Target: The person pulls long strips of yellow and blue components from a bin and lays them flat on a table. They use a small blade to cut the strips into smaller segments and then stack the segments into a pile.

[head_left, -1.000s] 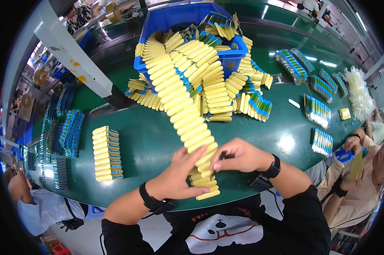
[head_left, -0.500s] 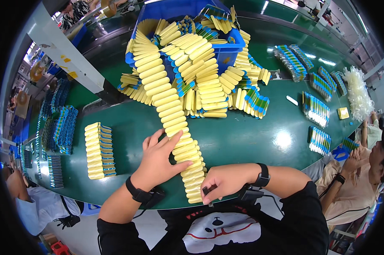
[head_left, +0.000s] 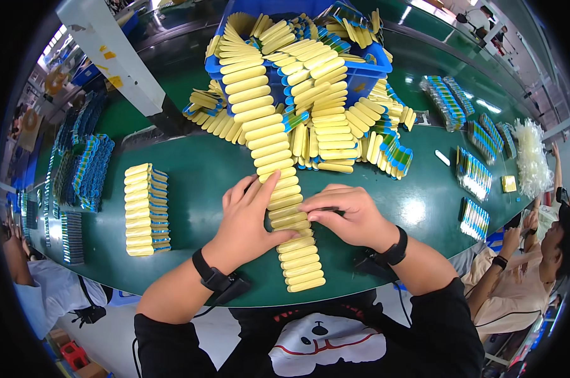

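A long strip of overlapping yellow, round-ended packets point(head_left: 269, 135) runs down from a blue bin to the near table edge. My left hand point(head_left: 244, 211) lies spread over the strip's left side, index fingertip and thumb resting on it, with a gap between them. At the strip's right edge, my right hand point(head_left: 351, 214) pinches a small dark, thin tool, mostly hidden by the fingers; its kind cannot be made out. The tool's end is by the packets between my left thumb and index finger. Left of my hands stands a neat stack of folded yellow packets point(head_left: 138, 211).
The blue bin point(head_left: 360, 79) overflows with more strips heaped on the green table point(head_left: 385, 233). Bundles of blue-green packets point(head_left: 474, 173) and a clear plastic heap point(head_left: 532, 157) lie right; blue stacks point(head_left: 96, 173) lie left. A white post point(head_left: 111, 57) rises at left. People sit on both sides.
My right hand has moved up and away from the near table edge to the strip between my left fingers. The strip's lower end now lies slightly further right; the view has shifted slightly.
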### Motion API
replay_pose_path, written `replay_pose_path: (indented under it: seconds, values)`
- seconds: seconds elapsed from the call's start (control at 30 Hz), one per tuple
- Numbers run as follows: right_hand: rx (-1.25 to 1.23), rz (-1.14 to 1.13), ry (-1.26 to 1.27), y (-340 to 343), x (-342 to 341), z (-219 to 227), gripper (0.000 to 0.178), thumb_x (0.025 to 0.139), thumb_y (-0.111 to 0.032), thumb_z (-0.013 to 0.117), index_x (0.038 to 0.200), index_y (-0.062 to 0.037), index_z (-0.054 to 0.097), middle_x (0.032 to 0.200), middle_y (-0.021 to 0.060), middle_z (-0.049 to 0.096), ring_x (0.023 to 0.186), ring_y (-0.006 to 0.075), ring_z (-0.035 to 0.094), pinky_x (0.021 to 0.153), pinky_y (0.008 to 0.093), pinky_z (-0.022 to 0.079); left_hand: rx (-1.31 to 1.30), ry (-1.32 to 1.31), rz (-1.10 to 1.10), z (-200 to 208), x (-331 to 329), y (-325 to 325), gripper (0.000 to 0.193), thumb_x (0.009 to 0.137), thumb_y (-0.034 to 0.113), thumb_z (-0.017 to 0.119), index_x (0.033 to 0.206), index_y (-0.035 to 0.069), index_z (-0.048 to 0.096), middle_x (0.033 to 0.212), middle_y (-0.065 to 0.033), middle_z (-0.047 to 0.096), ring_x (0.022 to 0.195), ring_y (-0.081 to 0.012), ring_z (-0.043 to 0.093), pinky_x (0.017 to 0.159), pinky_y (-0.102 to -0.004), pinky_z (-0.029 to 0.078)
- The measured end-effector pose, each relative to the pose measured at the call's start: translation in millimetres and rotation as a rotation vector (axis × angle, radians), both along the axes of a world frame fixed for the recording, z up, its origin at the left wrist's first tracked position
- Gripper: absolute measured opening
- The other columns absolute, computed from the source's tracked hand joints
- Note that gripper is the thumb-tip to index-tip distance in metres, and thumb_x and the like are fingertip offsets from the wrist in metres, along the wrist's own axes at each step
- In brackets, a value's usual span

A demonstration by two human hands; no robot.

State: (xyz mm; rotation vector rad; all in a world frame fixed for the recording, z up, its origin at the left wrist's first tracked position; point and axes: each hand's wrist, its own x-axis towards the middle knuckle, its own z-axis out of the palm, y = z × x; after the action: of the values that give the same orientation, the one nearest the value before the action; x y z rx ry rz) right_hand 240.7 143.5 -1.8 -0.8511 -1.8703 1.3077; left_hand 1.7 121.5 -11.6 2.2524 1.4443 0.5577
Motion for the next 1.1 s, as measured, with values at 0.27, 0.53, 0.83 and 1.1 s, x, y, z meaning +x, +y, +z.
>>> replay_pose_path:
  seconds: [0.27, 0.53, 0.83, 1.1]
  values:
    - [0.399, -0.017, -0.153, 4.4, -19.6, -19.4, 0.025, 0.082, -0.009, 0.079, 0.107, -0.0121, 0.077, 0.091, 0.0009, 0.075, 0.08, 0.0227, 0.063, 0.073, 0.033, 0.053, 0.058, -0.011, -0.007, -3.4, 0.9, -2.1, 0.11, 0.068, 0.042, 0.09, 0.155, 0.004, 0.034, 0.141, -0.0171, 0.054, 0.138, -0.0411, 0.038, 0.111, -0.0528, 0.028]
    - [0.503, -0.078, -0.291, 5.7, -2.9, -6.5, 0.02, 0.081, -0.013, 0.08, 0.1, -0.0113, 0.076, 0.094, 0.0005, 0.075, 0.078, 0.0225, 0.063, 0.072, 0.033, 0.053, 0.018, 0.03, -0.007, -2.5, -1.6, -1.5, 0.116, 0.068, 0.041, 0.091, 0.159, 0.006, 0.027, 0.148, -0.0176, 0.049, 0.142, -0.0408, 0.033, 0.115, -0.0517, 0.025]
    - [0.016, -0.002, 0.119, -0.2, 20.5, -1.9, 0.015, 0.093, -0.006, 0.071, 0.107, -0.0035, 0.075, 0.118, 0.0087, 0.07, 0.1, 0.0176, 0.067, 0.088, 0.0306, 0.052, 0.054, -0.338, -0.375, 11.5, -2.5, -13.0, 0.111, 0.077, 0.041, 0.085, 0.159, -0.001, 0.022, 0.154, -0.0232, 0.041, 0.143, -0.0455, 0.03, 0.117, -0.0501, 0.021]
    - [-0.275, 0.316, 0.101, -10.7, 34.5, 21.1, 0.012, 0.095, -0.01, 0.071, 0.102, -0.0012, 0.074, 0.094, 0.0074, 0.077, 0.087, 0.0136, 0.07, 0.081, 0.028, 0.054, -0.032, -0.306, -0.481, 17.0, -5.0, -24.0, 0.105, 0.076, 0.039, 0.085, 0.158, 0.003, 0.029, 0.153, -0.0209, 0.043, 0.143, -0.043, 0.031, 0.118, -0.0485, 0.022]
